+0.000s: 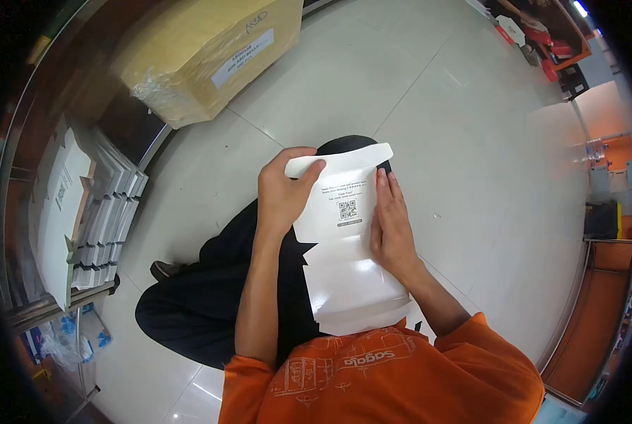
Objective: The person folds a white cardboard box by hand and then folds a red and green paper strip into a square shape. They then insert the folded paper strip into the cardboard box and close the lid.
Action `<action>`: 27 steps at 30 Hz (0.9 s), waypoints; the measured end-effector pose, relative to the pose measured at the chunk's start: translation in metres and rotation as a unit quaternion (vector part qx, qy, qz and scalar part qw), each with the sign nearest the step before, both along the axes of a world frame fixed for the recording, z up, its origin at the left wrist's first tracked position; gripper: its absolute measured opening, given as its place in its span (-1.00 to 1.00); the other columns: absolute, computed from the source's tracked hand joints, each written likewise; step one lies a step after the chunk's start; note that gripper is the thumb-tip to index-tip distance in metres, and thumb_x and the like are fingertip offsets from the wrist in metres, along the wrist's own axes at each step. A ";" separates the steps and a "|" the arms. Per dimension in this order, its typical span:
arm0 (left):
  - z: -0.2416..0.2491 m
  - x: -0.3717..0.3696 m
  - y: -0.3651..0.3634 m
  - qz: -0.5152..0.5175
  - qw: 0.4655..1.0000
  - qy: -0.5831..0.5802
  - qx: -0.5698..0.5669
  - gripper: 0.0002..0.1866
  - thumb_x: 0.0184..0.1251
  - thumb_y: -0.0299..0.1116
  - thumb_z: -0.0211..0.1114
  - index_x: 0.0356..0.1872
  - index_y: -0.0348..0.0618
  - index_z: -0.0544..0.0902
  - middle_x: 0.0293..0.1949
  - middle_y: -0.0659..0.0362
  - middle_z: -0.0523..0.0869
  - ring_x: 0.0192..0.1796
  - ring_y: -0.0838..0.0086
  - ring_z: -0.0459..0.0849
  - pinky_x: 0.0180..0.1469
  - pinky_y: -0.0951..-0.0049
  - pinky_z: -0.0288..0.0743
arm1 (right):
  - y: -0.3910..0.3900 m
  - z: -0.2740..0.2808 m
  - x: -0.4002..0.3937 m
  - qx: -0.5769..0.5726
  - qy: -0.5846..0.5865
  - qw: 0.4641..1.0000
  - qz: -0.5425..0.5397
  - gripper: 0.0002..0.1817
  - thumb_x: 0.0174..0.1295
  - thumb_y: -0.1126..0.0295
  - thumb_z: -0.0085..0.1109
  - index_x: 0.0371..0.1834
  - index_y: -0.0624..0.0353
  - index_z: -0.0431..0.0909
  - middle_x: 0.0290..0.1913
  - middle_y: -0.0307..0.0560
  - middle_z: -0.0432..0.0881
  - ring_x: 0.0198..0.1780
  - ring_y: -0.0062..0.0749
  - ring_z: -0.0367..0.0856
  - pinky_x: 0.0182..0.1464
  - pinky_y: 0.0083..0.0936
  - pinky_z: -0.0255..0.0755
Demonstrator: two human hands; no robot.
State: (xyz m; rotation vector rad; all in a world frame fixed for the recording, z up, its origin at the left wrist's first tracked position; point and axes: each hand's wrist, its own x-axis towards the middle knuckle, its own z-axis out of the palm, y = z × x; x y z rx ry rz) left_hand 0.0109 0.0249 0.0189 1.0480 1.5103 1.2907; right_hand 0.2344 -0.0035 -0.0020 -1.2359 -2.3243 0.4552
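An unfolded white cardboard box (348,279) lies along my lap, its inner face up with printed text and a QR code. Its top flap is bent up at the far end. My left hand (288,187) grips the upper left corner, thumb on the flap and fingers behind it. Along the right edge, my right hand (392,230) presses its fingers together against the box's side. The underside of the cardboard is hidden.
A stack of flat white box blanks (104,212) stands on a shelf at left. Beyond it sits a large yellow wrapped carton (196,63) with a label. A plastic bag (72,339) is below the shelf. Orange shelving (606,304) lines the right side.
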 end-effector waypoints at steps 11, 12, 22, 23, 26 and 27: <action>-0.009 0.012 0.003 0.063 0.994 -0.052 -0.074 -0.50 0.28 -0.38 0.43 0.20 -0.33 0.50 -0.06 -0.03 0.68 -0.13 0.41 0.70 -0.10 0.44 0.59 | -0.008 0.008 -0.031 0.029 -0.152 0.988 -0.008 -0.02 0.33 -0.11 0.12 0.44 0.66 0.08 0.54 0.57 -0.07 0.60 0.32 -0.12 0.47 0.37 -0.23; -0.010 0.010 -0.002 0.065 0.993 -0.053 -0.077 -0.50 0.28 -0.38 0.43 0.20 -0.33 0.50 -0.06 -0.03 0.68 -0.13 0.41 0.70 -0.10 0.44 0.59 | -0.008 0.008 -0.031 0.021 -0.135 0.991 -0.007 -0.01 0.33 -0.12 0.12 0.44 0.66 0.07 0.54 0.58 -0.08 0.61 0.32 -0.13 0.48 0.36 -0.24; -0.035 0.037 -0.080 0.143 0.986 -0.075 -0.047 -0.78 0.29 -0.46 0.41 -0.13 -0.41 0.71 -0.34 0.09 0.80 -0.34 0.56 0.72 -0.27 0.52 0.57 | 0.026 0.030 -0.019 -0.021 0.054 0.998 -0.032 -0.44 0.18 0.62 0.21 0.31 0.24 0.41 0.25 0.17 0.38 0.19 0.00 0.45 0.17 -0.18 0.42; -0.037 0.040 -0.079 0.159 0.987 0.010 -0.018 -0.79 0.28 -0.47 0.40 -0.14 -0.40 0.71 -0.34 0.05 0.80 -0.35 0.49 0.75 -0.26 0.49 0.58 | 0.027 0.035 -0.021 -0.017 0.057 0.998 -0.025 -0.44 0.18 0.62 0.21 0.31 0.24 0.41 0.25 0.17 0.38 0.19 0.00 0.45 0.17 -0.18 0.42; -0.029 0.051 -0.075 0.174 0.975 0.135 0.015 -0.77 0.27 -0.52 0.36 -0.06 -0.34 0.71 -0.29 -0.04 0.79 -0.29 0.28 0.80 -0.25 0.39 0.63 | 0.027 0.042 -0.019 -0.093 0.096 0.990 -0.040 -0.47 0.18 0.77 0.09 0.24 0.16 0.51 0.14 0.12 0.43 0.06 -0.11 0.54 -0.03 -0.39 0.53; -0.028 0.055 -0.073 0.192 0.950 0.238 0.059 -0.73 0.26 -0.53 0.36 -0.01 -0.32 0.70 -0.29 -0.01 0.79 -0.30 0.29 0.79 -0.27 0.38 0.62 | 0.028 0.036 -0.018 -0.042 0.086 0.995 -0.025 -0.50 0.18 0.78 0.08 0.19 0.16 0.55 0.13 0.11 0.43 0.01 -0.15 0.56 -0.09 -0.43 0.54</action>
